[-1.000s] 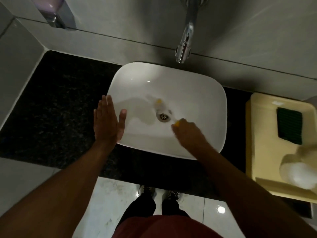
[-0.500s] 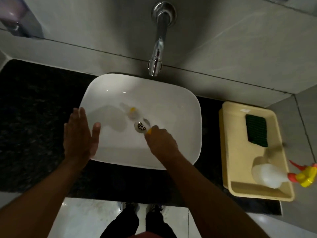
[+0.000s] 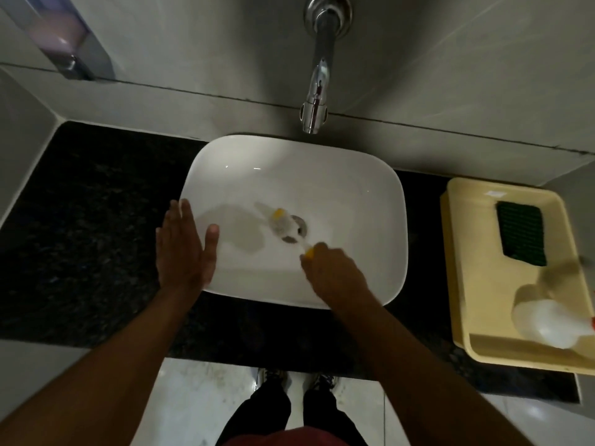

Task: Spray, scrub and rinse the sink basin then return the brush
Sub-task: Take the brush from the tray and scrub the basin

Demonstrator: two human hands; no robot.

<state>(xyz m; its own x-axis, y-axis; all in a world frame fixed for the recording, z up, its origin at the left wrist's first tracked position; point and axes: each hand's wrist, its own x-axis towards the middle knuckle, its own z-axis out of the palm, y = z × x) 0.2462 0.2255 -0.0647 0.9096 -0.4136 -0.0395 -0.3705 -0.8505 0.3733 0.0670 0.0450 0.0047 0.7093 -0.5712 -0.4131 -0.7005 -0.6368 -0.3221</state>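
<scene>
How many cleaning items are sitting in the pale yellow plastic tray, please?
2. In the pale yellow plastic tray: a dark green scrub pad at its far end, and a white spray bottle lying at its near end, cut off by the frame edge.

The sink sat on the counter, under the tap on the wall behind. Right of the sink stood a tray holding a pad at the back and a bottle nearer the front. A dispenser hung on the wall, far left.
</scene>
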